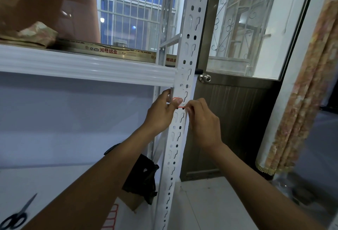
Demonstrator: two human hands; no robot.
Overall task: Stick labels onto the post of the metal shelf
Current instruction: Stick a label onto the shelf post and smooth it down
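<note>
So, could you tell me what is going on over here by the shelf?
A person is sticking a red-edged label onto the white post of a metal shelf, just under the shelf board. The left hand grips the post and presses the label flat, while the right hand pinches the label's lower right edge. Scissors lie on the white surface below.

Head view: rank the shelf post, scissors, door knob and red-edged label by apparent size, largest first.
1. shelf post
2. scissors, though they lie nearer the camera
3. door knob and red-edged label: they look alike, and the left hand covers part of the label, so no ranking.
</note>
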